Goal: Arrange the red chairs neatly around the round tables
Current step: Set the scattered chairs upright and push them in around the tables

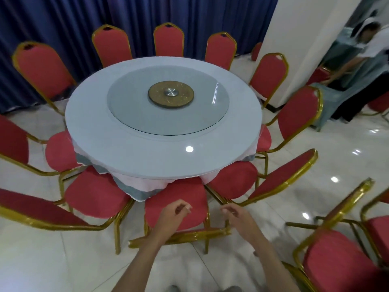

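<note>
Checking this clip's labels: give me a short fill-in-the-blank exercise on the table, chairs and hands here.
The curtain behind the round table is ____.
The nearest chair has a red seat and a ____-coloured frame.
The left hand and right hand hold ____.
Missing words: blue; gold; nothing.
</note>
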`<state>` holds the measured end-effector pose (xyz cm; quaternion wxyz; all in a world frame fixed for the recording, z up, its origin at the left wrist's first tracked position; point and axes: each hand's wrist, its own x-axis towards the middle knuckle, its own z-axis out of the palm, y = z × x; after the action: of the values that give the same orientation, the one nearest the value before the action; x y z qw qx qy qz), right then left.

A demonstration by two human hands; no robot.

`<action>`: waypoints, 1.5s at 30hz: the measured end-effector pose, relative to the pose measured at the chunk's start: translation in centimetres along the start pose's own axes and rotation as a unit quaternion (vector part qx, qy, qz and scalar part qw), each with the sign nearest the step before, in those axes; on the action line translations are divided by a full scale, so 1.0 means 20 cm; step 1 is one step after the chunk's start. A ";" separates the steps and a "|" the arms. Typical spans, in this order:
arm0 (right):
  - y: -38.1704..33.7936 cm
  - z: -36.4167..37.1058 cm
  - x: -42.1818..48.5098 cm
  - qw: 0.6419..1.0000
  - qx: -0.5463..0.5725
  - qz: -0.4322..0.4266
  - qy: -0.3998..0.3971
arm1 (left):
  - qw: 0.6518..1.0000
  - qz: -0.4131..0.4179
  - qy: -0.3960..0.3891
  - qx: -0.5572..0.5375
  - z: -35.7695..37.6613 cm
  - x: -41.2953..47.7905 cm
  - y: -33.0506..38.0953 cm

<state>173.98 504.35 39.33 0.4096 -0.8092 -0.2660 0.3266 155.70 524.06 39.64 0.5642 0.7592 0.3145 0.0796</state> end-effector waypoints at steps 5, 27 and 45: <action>0.07 -0.26 0.07 0.997 0.072 0.021 0.027 | 1.000 0.001 -0.003 0.008 0.21 0.17 0.14; 0.47 -1.60 0.62 0.970 0.221 -0.001 0.104 | 0.995 -0.043 0.041 -0.084 1.32 0.88 0.91; 0.38 -1.87 1.17 0.990 0.116 -0.004 0.085 | 0.988 -0.049 0.054 -0.133 1.39 1.54 0.98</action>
<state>218.33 498.47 42.62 0.5231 -0.7801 -0.1938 0.2835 200.72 515.88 40.47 0.6453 0.6559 0.3680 0.1337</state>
